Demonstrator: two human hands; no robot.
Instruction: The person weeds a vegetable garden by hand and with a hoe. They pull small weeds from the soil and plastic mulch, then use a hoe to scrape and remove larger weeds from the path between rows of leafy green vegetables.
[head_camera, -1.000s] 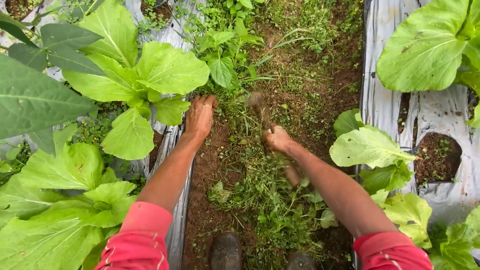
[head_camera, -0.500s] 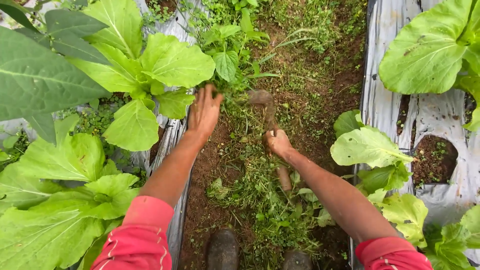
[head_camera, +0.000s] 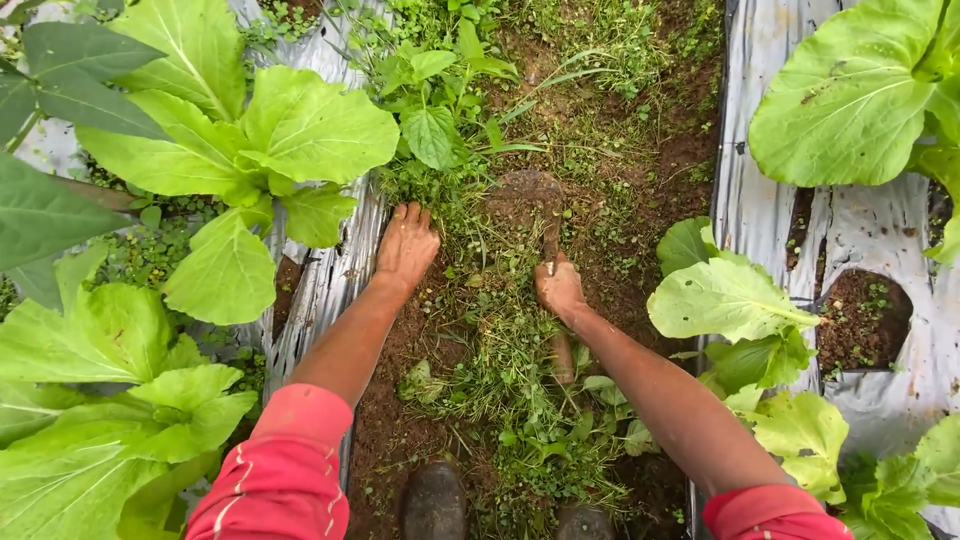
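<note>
Your single head camera looks steeply down, close over the furrow between two covered beds.

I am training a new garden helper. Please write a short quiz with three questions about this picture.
1. True or false: the right hand grips the handle of a small hoe.
2. Where is the left hand? A) on a big leaf B) on the weeds in the soil path C) on the plastic sheet
3. Fill in: the sleeves are ___ in colour.

Key: 1 true; 2 B; 3 red.
</note>
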